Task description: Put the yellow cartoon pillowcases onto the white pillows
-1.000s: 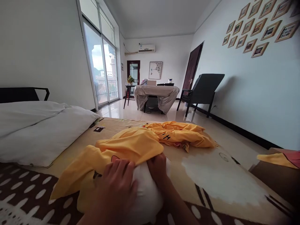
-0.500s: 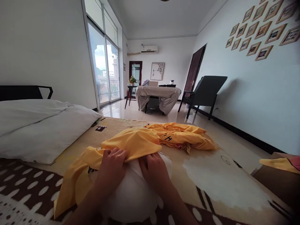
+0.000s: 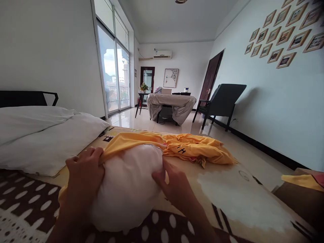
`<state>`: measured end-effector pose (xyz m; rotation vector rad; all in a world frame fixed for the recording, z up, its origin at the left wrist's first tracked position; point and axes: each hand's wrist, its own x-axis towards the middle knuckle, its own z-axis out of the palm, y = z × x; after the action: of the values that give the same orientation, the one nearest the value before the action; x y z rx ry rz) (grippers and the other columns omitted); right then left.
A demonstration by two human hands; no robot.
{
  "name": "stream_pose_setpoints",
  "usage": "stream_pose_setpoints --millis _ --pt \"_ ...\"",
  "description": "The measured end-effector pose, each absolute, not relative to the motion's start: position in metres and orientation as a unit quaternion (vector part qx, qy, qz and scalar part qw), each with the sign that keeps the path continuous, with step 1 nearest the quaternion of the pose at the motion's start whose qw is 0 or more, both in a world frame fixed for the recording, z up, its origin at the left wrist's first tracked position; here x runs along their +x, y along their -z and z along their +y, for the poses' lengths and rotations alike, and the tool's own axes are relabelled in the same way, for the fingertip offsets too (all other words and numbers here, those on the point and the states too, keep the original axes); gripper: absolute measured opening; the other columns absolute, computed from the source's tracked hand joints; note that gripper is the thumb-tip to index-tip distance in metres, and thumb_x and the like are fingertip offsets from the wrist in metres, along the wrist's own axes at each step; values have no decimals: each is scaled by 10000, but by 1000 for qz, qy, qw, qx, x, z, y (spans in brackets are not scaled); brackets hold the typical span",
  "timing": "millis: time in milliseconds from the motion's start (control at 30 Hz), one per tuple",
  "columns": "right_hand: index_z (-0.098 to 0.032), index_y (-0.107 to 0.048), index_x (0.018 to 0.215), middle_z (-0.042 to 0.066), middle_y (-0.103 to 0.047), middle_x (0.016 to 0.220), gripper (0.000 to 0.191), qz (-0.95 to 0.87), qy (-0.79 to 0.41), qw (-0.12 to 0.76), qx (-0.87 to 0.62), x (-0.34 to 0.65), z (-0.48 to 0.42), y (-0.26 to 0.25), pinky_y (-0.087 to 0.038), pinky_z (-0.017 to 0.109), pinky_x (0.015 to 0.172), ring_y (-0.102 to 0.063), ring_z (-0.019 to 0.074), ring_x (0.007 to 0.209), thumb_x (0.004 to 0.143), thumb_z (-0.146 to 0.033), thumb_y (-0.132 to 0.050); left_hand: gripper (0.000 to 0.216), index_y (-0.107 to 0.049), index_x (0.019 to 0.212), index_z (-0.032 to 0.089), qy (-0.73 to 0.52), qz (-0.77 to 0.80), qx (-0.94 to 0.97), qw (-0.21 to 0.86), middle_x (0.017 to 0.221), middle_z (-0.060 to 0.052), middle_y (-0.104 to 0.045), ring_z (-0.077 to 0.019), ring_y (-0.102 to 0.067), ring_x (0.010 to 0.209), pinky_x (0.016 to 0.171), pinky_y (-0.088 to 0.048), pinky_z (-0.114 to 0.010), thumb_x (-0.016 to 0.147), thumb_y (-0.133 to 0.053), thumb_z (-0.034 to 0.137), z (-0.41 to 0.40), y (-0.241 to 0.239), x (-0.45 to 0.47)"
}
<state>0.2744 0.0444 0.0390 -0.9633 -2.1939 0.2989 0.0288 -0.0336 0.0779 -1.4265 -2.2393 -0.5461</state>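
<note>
A plump white pillow (image 3: 129, 189) lies on the bed in front of me, mostly bare. Behind it and along its left side runs a yellow pillowcase (image 3: 134, 139), bunched and partly hidden by the pillow. My left hand (image 3: 84, 173) is at the pillow's left side, fingers closed on the edge of the pillowcase. On the other side, my right hand (image 3: 174, 180) pinches the pillow's right edge between thumb and fingers. Farther right is crumpled yellow fabric (image 3: 202, 150) with dark lettering; whether it joins the pillowcase I cannot tell.
A large white pillow (image 3: 55, 141) rests on the bed at left. The bed's patterned sheet (image 3: 248, 206) is beige and brown. Beyond the right edge stands a cardboard box (image 3: 293, 195) with yellow and pink cloth over it. A covered table (image 3: 172, 98) and black chair (image 3: 224, 101) are farther off.
The yellow pillowcase has been drawn back off the white pillow, exposing much more of it. My left hand moved left with the cloth; my right hand now grips the pillow's edge.
</note>
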Motion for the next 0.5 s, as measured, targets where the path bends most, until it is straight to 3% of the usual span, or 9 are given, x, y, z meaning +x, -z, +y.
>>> stream_pose_setpoints --millis 133,233,367,500 --pt "-121 -356 1416 192 -456 1399 768 -876 -55 399 -264 256 33 -31 -435 464 969 -472 313 1235 782 -453 -636 229 -515 933 219 242 -811 -485 223 1009 -83 -568 -274 -562 875 679 -359 -359 824 -319 173 -56 -81 27" --pt "-186 -258 1472 180 -322 1489 989 -896 -47 388 -211 248 24 -24 -418 490 992 -374 332 1307 672 -531 -724 195 -530 949 256 294 -813 -439 246 975 -36 -572 -244 -551 784 619 -348 -326 829 -377 246 -70 -83 27" --pt "-263 -293 1460 161 -314 1488 1047 -916 -53 362 -166 237 8 -15 -449 475 957 -364 339 1298 584 -591 -763 226 -542 995 261 322 -798 -431 273 946 -20 -607 -248 -559 793 605 -356 -322 863 -364 306 -78 -83 30" --pt "-301 -368 1416 149 -341 1451 986 -918 -56 358 -160 230 -1 -11 -460 465 939 -371 338 1268 563 -556 -794 237 -537 981 240 299 -744 -488 344 972 -46 -606 -256 -573 907 714 -418 -353 897 -318 274 -75 -77 28"
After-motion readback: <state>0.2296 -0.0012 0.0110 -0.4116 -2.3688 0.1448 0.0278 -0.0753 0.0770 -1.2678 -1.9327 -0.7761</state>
